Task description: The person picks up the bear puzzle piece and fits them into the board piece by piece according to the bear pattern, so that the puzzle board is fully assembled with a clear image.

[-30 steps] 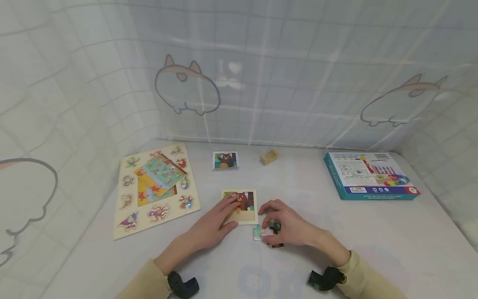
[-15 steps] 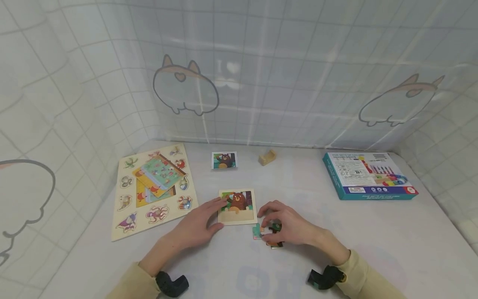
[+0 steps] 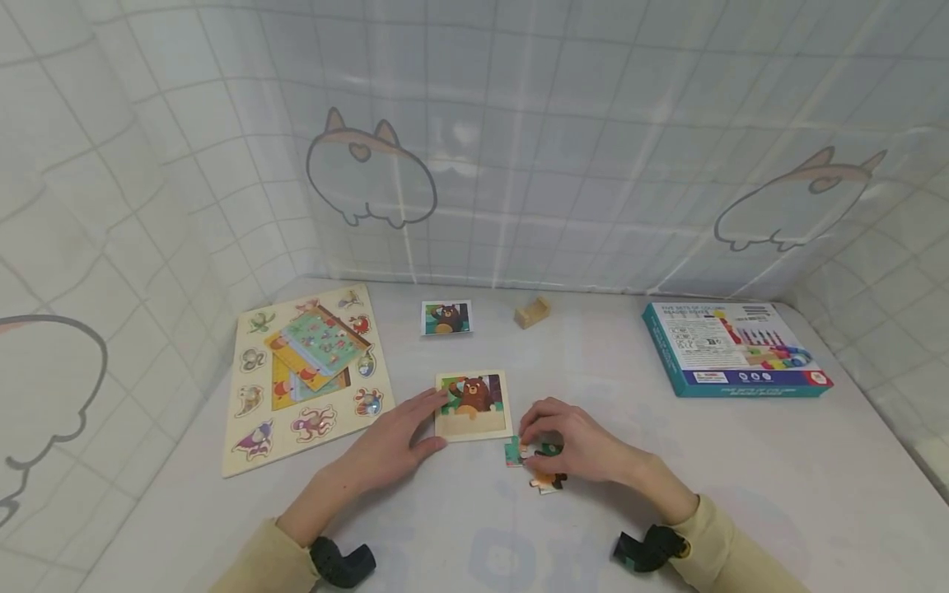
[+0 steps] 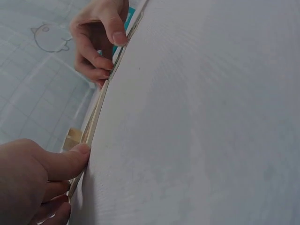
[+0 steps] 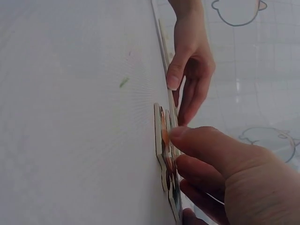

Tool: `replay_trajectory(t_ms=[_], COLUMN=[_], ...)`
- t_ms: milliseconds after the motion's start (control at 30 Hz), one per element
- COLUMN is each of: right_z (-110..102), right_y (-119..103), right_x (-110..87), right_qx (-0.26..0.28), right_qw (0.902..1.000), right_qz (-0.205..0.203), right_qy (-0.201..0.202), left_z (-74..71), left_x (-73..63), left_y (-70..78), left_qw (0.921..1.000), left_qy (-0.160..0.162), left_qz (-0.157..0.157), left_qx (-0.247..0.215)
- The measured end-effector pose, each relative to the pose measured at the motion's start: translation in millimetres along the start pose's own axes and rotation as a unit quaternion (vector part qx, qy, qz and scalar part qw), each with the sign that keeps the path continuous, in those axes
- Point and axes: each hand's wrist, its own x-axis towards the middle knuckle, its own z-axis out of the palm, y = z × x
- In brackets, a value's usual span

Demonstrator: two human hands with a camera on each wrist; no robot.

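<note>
A small wooden bear puzzle board (image 3: 473, 433) lies mid-table, its lower strip showing bare wood. My left hand (image 3: 396, 436) rests against its left side, fingers fairly straight on the edge and thumb by the lower left corner. In the left wrist view that thumb (image 4: 70, 161) meets the board's edge. Right of the board, my right hand (image 3: 574, 441) curls thumb and fingers around a puzzle piece in a small cluster. A teal piece (image 3: 512, 452) and an orange-brown piece (image 3: 547, 483) show beside its fingertips. The palm side of this hand is partly hidden.
Farther back lie a bear picture card (image 3: 446, 318) and a small wooden holder (image 3: 532, 313). A large sea-animal puzzle board (image 3: 252, 420) with picture cards on it is at left. A teal-edged toy box (image 3: 734, 350) sits at right, before a white tiled-pattern curtain (image 3: 563, 165).
My left fingers have drawn back from the bear picture to the board's left edge. My right hand and the teal piece have shifted slightly away from me, baring more of the orange-brown piece.
</note>
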Motion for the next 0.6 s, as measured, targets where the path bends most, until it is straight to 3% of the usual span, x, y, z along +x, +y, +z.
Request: replay_trajectory(t_ms=[233,600], right_z=[1.3,-0.2], right_y=[-3.0,0.9], right_x=[0.6,0.8], right_qx=[-0.013,0.007], right_qw=[0.9999,0.9998], right_qz=[0.007,-0.019], right_qy=[0.0,0.004], left_z=[-0.6,0.7], left_x=[-0.3,0.1], left_y=[-0.1,-2.8], left_qw=[1.0,0.9999], left_qy=[-0.004,-0.008], left_qz=[-0.004,0.003], left_qx=[-0.006,-0.009])
